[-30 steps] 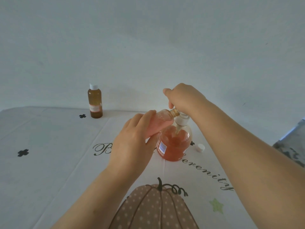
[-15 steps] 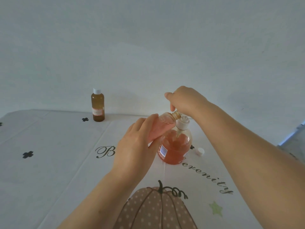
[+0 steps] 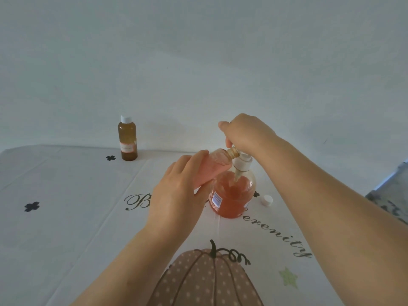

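A round pump bottle [image 3: 234, 195] of orange-pink liquid stands mid-table. My right hand [image 3: 245, 131] reaches over its white pump head [image 3: 242, 164], fingers curled down on it; the pump nozzle is hidden beneath the hand. My left hand [image 3: 176, 195] grips a small clear bottle [image 3: 216, 166], tilted with its open neck up against the pump head under my right hand. Pink liquid sits in the small bottle's lower part.
A brown bottle [image 3: 128, 142] with a white cap stands at the back left by the wall. A small white cap [image 3: 267, 200] lies right of the pump bottle. The white tablecloth [image 3: 66, 217] carries a pumpkin print [image 3: 207, 281] near me.
Both hands and the two bottles keep the same pose. Only the camera view has shifted slightly.
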`<state>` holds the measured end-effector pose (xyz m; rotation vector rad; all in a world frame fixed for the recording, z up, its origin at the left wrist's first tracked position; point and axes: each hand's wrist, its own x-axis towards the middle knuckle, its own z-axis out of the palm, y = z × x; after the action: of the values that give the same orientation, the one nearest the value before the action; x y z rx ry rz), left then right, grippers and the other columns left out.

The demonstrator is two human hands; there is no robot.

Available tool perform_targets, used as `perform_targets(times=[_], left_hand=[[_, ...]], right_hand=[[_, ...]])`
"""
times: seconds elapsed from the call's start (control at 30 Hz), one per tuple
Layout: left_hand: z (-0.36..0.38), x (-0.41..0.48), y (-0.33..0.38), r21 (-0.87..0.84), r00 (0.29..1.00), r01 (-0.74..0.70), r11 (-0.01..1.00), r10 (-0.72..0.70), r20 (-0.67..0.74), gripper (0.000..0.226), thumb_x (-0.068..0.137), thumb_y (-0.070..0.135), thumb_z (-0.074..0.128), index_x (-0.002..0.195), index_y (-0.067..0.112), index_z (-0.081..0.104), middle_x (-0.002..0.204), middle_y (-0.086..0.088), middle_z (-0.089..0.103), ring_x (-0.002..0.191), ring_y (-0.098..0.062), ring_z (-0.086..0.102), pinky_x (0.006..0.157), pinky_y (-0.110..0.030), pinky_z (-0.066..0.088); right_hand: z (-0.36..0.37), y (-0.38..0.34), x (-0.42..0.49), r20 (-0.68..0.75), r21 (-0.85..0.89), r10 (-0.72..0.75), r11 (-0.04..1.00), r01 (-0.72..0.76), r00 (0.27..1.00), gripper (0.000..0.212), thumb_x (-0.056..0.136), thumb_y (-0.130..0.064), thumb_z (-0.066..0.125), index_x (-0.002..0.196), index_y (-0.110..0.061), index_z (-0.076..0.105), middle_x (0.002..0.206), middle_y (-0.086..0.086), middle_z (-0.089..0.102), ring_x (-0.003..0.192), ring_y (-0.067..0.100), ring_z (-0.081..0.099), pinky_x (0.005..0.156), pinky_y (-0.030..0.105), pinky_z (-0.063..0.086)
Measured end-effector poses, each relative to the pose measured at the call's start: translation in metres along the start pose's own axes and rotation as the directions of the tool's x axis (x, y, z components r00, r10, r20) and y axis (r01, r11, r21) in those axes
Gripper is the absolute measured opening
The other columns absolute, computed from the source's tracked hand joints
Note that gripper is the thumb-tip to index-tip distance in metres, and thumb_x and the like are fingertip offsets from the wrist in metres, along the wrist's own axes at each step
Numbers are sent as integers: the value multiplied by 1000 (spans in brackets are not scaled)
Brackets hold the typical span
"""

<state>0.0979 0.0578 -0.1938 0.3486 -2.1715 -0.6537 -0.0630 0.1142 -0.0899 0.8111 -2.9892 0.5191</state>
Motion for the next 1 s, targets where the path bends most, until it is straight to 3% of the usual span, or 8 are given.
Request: perform_targets(times=[0.43, 0.63, 1.0], left_hand=[[-1, 2, 2, 6, 1000, -11, 1000, 11, -3, 53, 84, 31, 70, 132, 23, 51, 114, 9, 61, 98, -13, 59, 69, -25, 47], [0, 1, -1, 32, 1000, -12, 999, 11, 8, 54, 82, 28, 73, 130, 30, 47, 113, 10, 61, 97, -13, 58, 67, -28, 48], [-2, -1, 2, -10, 1000, -5, 1000, 5, 15, 54, 84, 34, 70, 133, 26, 49, 117, 11, 60, 102, -13, 58, 72, -30, 51]], right_hand=[[-4, 0, 2, 19, 33, -43, 999, 42, 999, 46, 94, -37, 37, 95, -5, 70, 66, 3, 55, 65, 24, 56, 66, 32, 43], [6, 4, 4, 14, 30, -24, 999, 23, 1000, 47, 93, -43, 35, 89, -10, 68, 81, 8, 66, 78, 28, 63, 78, 37, 49], [-7, 0, -2, 4, -9, -58, 998, 58, 998, 44, 96, -40, 37, 93, -10, 69, 78, 5, 66, 76, 24, 64, 71, 32, 46]])
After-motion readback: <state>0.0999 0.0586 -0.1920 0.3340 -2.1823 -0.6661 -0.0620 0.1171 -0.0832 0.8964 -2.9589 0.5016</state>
